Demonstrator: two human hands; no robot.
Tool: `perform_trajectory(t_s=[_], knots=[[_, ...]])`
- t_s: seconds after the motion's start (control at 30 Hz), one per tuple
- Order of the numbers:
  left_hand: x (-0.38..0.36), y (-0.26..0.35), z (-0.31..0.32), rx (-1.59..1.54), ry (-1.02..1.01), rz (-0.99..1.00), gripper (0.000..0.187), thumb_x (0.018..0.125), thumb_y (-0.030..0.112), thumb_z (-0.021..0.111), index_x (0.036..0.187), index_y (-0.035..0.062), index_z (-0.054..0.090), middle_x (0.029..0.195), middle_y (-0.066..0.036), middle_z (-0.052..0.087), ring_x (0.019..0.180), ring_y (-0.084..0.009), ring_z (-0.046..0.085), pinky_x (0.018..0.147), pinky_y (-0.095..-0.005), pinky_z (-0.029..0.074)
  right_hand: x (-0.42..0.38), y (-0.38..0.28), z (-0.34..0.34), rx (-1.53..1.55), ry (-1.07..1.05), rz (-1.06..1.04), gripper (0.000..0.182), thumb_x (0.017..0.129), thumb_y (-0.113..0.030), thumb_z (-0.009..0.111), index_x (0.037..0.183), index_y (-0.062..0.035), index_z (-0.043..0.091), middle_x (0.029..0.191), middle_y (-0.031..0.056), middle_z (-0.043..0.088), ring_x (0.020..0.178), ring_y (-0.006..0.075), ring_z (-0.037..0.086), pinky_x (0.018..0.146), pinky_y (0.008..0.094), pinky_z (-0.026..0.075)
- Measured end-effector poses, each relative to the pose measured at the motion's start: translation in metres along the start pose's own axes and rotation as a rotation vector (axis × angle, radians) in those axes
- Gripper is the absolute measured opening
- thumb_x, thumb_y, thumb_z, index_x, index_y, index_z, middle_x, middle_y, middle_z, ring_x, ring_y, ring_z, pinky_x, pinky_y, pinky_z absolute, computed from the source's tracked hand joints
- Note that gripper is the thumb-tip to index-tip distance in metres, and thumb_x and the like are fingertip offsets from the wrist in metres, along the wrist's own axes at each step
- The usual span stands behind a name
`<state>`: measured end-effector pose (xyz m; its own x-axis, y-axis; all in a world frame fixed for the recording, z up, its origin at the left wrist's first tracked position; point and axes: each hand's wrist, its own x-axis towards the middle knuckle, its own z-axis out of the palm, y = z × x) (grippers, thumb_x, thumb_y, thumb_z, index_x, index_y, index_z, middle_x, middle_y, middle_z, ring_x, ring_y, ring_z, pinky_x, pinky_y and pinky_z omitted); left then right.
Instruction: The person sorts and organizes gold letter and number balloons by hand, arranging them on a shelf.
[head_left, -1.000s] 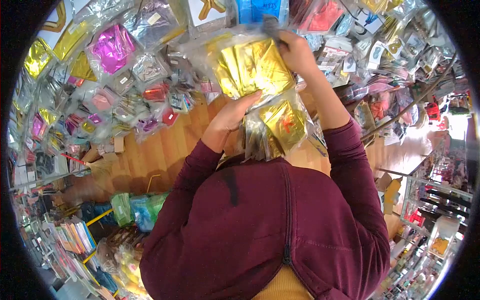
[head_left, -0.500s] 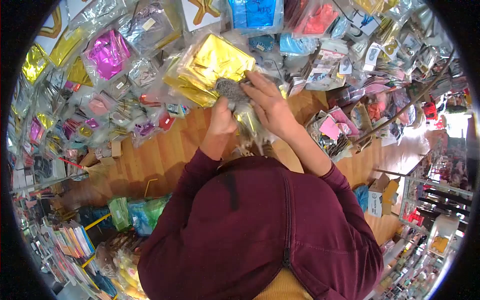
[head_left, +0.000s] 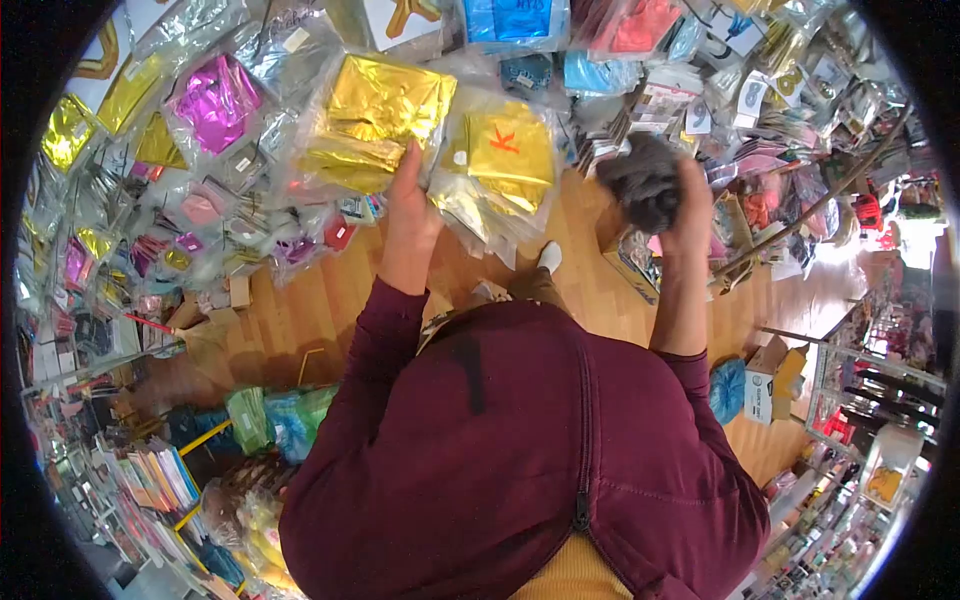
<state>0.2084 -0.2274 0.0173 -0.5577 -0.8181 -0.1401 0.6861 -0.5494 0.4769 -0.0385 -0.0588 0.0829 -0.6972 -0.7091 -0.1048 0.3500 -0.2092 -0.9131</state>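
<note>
My left hand (head_left: 410, 215) pinches the lower edge of a clear plastic bag of shiny gold foil (head_left: 392, 100), thumb on top. Beside it, to the right of the thumb, a second bagged gold foil packet (head_left: 508, 155) bears an orange letter K. Its loose plastic hangs below, toward my body. Off to the right, my right hand (head_left: 690, 210) is closed around a bunched dark grey cloth (head_left: 648, 180), slightly blurred and well apart from the bags.
A wall of bagged goods spans the far side, among them a magenta foil packet (head_left: 217, 102) and a blue packet (head_left: 515, 20). A long thin rod (head_left: 800, 218) slants at right. Cardboard boxes (head_left: 765, 385) stand on the wood floor (head_left: 330, 310). Shelves line both sides.
My right hand has moved right with the grey cloth, away from the gold foil bags. The packet marked K now shows, and the bag in my left hand has shifted slightly left.
</note>
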Motion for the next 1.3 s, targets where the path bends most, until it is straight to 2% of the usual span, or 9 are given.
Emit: perform_trajectory(t_s=[0.13, 0.2, 0.27, 0.33, 0.6, 0.67, 0.97, 1.1, 1.3], knots=[[-0.008, -0.020, 0.015, 0.095, -0.001, 0.038, 0.042, 0.091, 0.031, 0.045, 0.121, 0.0004, 0.043, 0.116, -0.012, 0.052, 0.103, -0.0240, 0.053, 0.089, -0.0398, 0.043, -0.025, -0.046, 0.074, 0.410, -0.051, -0.005, 0.030, 0.088, -0.020, 0.049, 0.112, -0.0016, 0.051, 0.104, 0.0081, 0.058, 0.093, 0.0201, 0.057, 0.082, 0.0360, 0.046], [-0.007, -0.027, 0.011, 0.074, -0.044, 0.012, 0.043, 0.092, 0.031, 0.044, 0.122, 0.0011, 0.042, 0.117, -0.011, 0.051, 0.105, -0.0237, 0.052, 0.091, -0.0405, 0.042, -0.017, -0.021, 0.085, 0.107, -0.323, -0.089, 0.023, 0.083, -0.012, 0.057, 0.106, -0.0068, 0.056, 0.099, 0.0047, 0.058, 0.089, 0.0157, 0.055, 0.080, 0.0299, 0.044], [-0.007, -0.031, 0.009, 0.030, -0.090, -0.004, 0.041, 0.091, 0.026, 0.046, 0.125, 0.0037, 0.040, 0.120, -0.007, 0.049, 0.108, -0.0205, 0.050, 0.093, -0.0389, 0.040, 0.000, 0.017, 0.096, -0.748, -0.420, -0.616, 0.032, 0.078, -0.013, 0.061, 0.108, -0.0030, 0.054, 0.106, 0.0140, 0.056, 0.099, 0.0275, 0.051, 0.085, 0.0377, 0.041], [-0.013, -0.027, 0.015, 0.039, -0.087, 0.017, 0.040, 0.092, 0.028, 0.044, 0.124, 0.0035, 0.040, 0.118, -0.008, 0.050, 0.106, -0.0207, 0.051, 0.092, -0.0386, 0.041, -0.006, 0.037, 0.104, -1.147, -0.279, -0.759, 0.045, 0.075, -0.013, 0.062, 0.117, -0.0036, 0.048, 0.122, 0.0213, 0.044, 0.111, 0.0370, 0.042, 0.093, 0.0422, 0.034], [-0.022, -0.015, 0.018, -0.028, -0.175, 0.018, 0.039, 0.094, 0.028, 0.038, 0.123, 0.0035, 0.040, 0.116, -0.010, 0.051, 0.105, -0.0210, 0.052, 0.091, -0.0381, 0.042, -0.012, 0.032, 0.116, -1.022, -0.524, -1.030, 0.057, 0.074, -0.019, 0.063, 0.125, -0.0032, 0.043, 0.134, 0.0216, 0.035, 0.122, 0.0396, 0.033, 0.101, 0.0457, 0.027], [-0.024, -0.014, 0.025, 0.001, -0.113, 0.039, 0.040, 0.094, 0.029, 0.039, 0.124, 0.0032, 0.039, 0.118, -0.010, 0.051, 0.107, -0.0212, 0.051, 0.092, -0.0370, 0.041, -0.019, 0.050, 0.120, -1.132, -0.731, -0.883, 0.057, 0.076, -0.014, 0.059, 0.128, -0.0026, 0.040, 0.137, 0.0199, 0.032, 0.126, 0.0364, 0.031, 0.102, 0.0424, 0.026], [-0.015, -0.015, -0.005, -0.125, -0.042, -0.074, 0.041, 0.091, 0.028, 0.047, 0.122, 0.0023, 0.043, 0.116, -0.010, 0.053, 0.104, -0.0224, 0.053, 0.090, -0.0379, 0.042, -0.029, 0.076, 0.073, -0.791, -0.702, -0.969, 0.029, 0.072, 0.007, 0.054, 0.099, 0.0009, 0.062, 0.107, 0.0164, 0.059, 0.101, 0.0347, 0.054, 0.086, 0.0375, 0.044], [-0.009, -0.001, -0.009, 0.005, -0.042, 0.061, 0.041, 0.089, 0.027, 0.050, 0.121, 0.0025, 0.044, 0.116, -0.009, 0.053, 0.104, -0.0219, 0.053, 0.089, -0.0385, 0.043, -0.028, 0.092, 0.028, -0.669, -0.328, -0.075, 0.013, 0.075, 0.002, 0.052, 0.083, 0.0032, 0.062, 0.072, 0.0058, 0.062, 0.067, 0.0118, 0.056, 0.061, 0.0280, 0.045], [-0.014, 0.015, 0.007, 0.095, -0.097, 0.000, 0.038, 0.090, 0.027, 0.048, 0.118, 0.0018, 0.046, 0.113, -0.010, 0.055, 0.099, -0.0219, 0.056, 0.087, -0.0363, 0.045, 0.002, 0.062, 0.005, -0.435, -0.135, 0.094, 0.029, 0.088, -0.026, 0.052, 0.083, 0.0011, 0.060, 0.071, -0.0013, 0.054, 0.065, 0.0066, 0.048, 0.060, 0.0220, 0.039]])
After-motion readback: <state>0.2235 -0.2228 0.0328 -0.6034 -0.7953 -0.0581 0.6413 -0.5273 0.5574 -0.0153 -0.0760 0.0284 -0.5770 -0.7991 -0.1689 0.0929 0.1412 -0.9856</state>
